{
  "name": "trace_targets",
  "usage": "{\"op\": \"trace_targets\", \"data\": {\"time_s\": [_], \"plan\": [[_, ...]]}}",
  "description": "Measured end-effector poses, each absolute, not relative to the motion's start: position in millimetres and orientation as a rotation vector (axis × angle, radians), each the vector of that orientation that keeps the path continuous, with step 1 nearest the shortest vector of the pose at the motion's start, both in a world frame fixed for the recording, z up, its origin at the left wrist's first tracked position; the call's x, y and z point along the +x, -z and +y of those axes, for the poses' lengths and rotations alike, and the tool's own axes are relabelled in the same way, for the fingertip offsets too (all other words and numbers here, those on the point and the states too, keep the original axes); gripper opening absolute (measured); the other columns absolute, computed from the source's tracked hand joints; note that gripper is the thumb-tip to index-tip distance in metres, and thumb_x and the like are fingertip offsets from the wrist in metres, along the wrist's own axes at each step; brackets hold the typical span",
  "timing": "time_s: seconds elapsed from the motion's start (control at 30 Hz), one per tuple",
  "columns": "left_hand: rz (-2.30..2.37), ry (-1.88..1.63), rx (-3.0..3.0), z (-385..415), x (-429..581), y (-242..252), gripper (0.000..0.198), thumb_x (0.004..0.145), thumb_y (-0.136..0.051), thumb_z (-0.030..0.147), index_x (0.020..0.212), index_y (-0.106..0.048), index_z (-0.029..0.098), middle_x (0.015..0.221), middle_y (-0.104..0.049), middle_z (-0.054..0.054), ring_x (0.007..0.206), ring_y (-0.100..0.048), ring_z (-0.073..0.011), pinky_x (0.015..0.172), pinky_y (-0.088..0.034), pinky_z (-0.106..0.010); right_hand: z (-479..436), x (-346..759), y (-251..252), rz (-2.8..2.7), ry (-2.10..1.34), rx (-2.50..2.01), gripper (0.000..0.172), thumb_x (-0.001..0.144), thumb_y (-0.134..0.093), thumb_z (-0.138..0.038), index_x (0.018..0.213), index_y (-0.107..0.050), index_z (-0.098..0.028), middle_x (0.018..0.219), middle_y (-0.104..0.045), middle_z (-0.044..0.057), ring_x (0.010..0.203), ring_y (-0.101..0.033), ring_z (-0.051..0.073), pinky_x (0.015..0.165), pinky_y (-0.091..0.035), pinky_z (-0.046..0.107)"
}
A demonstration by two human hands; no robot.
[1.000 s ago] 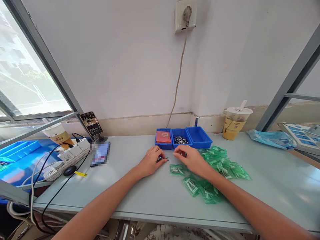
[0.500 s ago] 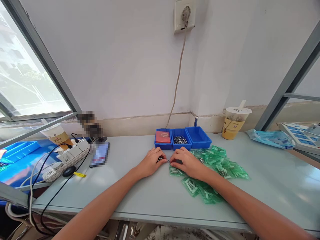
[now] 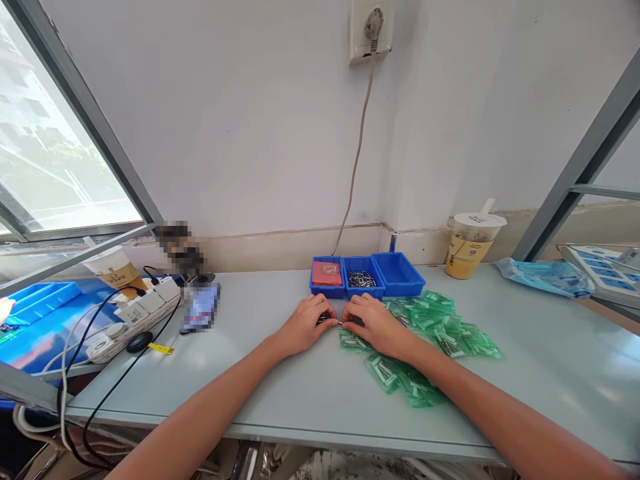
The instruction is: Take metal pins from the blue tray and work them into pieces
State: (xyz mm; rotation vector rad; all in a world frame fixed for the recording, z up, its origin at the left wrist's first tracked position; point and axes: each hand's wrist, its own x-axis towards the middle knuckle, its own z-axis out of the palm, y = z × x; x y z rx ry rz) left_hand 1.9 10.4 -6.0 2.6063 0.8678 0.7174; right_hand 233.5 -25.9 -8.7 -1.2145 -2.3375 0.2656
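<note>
My left hand (image 3: pixel 309 323) rests on the grey table with its fingers curled around small dark metal screws, which show only in part between thumb and fingers. Thumb and fingers of my right hand (image 3: pixel 367 321) pinch together close beside it. A tiny shiny screw shows between the two hands' fingertips, partly hidden. Just behind the hands is a blue bin of loose screws (image 3: pixel 361 280). Under and beside my right wrist lie several green plastic bags (image 3: pixel 434 313) with screws inside, one small green bag (image 3: pixel 351 341) lying nearest my fingers.
A blue bin with red packets (image 3: pixel 327 274) and another blue bin (image 3: pixel 399 275) flank the screws. Drink cups (image 3: pixel 470 247) stand right and left. A phone (image 3: pixel 201 308), a power strip (image 3: pixel 134 320) and cables lie left. A blue plastic package (image 3: pixel 546 277) lies right.
The fingertips of my two hands have come slightly closer together over the small screw. The bins and green bags stay where they were; the view has shifted slightly.
</note>
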Motion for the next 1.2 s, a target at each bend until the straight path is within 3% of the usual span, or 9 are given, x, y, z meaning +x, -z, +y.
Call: {"op": "trace_targets", "data": {"time_s": [0.3, 0.67, 0.97, 1.2], "plan": [[0.863, -0.735, 2.605, 6.5, 2.4, 2.9, 0.019, 0.102, -0.061, 0.039, 0.099, -0.063, 0.021, 0.104, -0.064, -0.005, 0.096, -0.058, -0.0203, 0.093, -0.045, -0.037, -30.3, 232.9, 2.7, -2.284, -0.218, -1.226, 0.014, 0.103, -0.054, -0.027, 0.092, -0.06, -0.022, 0.096, -0.061, 0.005, 0.091, -0.052, 0.023, 0.081, -0.041, 0.036], [0.855, -0.728, 2.612, 7.8, 1.6, 3.5, 0.015, 0.103, -0.058, 0.033, 0.098, -0.064, 0.02, 0.104, -0.064, -0.004, 0.098, -0.057, -0.0202, 0.093, -0.045, -0.036, -30.6, 232.2, -3.2, -2.024, -0.468, -1.208, 0.008, 0.098, -0.053, -0.021, 0.093, -0.058, -0.022, 0.093, -0.061, 0.002, 0.081, -0.055, 0.018, 0.075, -0.043, 0.032], [0.894, -0.711, 2.628, 6.3, 1.1, 2.3, 0.028, 0.11, -0.041, 0.034, 0.098, -0.064, 0.021, 0.104, -0.062, -0.005, 0.095, -0.054, -0.0205, 0.091, -0.045, -0.036, -25.7, 234.6, 1.0, -1.967, -0.52, -1.183, 0.009, 0.098, -0.054, -0.025, 0.091, -0.06, -0.022, 0.091, -0.064, 0.002, 0.079, -0.056, 0.018, 0.072, -0.042, 0.031], [0.893, -0.749, 2.611, 4.7, 2.4, -1.2, 0.033, 0.11, -0.04, 0.036, 0.096, -0.066, 0.02, 0.106, -0.06, -0.007, 0.097, -0.055, -0.0209, 0.093, -0.046, -0.038, -23.8, 234.7, 1.6, -1.93, -0.508, -1.208, 0.013, 0.1, -0.052, -0.028, 0.091, -0.061, -0.023, 0.089, -0.065, 0.002, 0.079, -0.057, 0.019, 0.071, -0.043, 0.031]]}}
